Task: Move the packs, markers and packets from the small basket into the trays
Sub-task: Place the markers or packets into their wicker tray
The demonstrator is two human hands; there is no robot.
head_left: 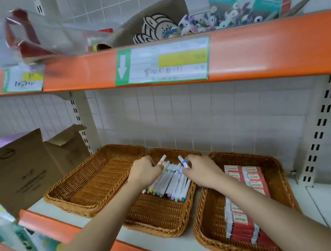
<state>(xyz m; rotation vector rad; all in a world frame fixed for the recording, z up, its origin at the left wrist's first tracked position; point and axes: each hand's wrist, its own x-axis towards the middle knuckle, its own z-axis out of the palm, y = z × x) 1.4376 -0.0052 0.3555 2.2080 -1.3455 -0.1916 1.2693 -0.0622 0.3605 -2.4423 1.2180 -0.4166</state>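
Arranging markers point(169, 181) in the middle tray point(159, 215): left hand point(143, 169) and right hand point(202, 169) each pinch one. Packs point(246, 203) fill the right tray point(208, 222); the left tray point(95, 180) holds nothing.

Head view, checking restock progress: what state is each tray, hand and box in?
Left tray: empty.
Middle tray: holds markers.
Right tray: holds red packs.
Left hand: pinching a marker.
Right hand: pinching a marker.
Cardboard box: flaps open.
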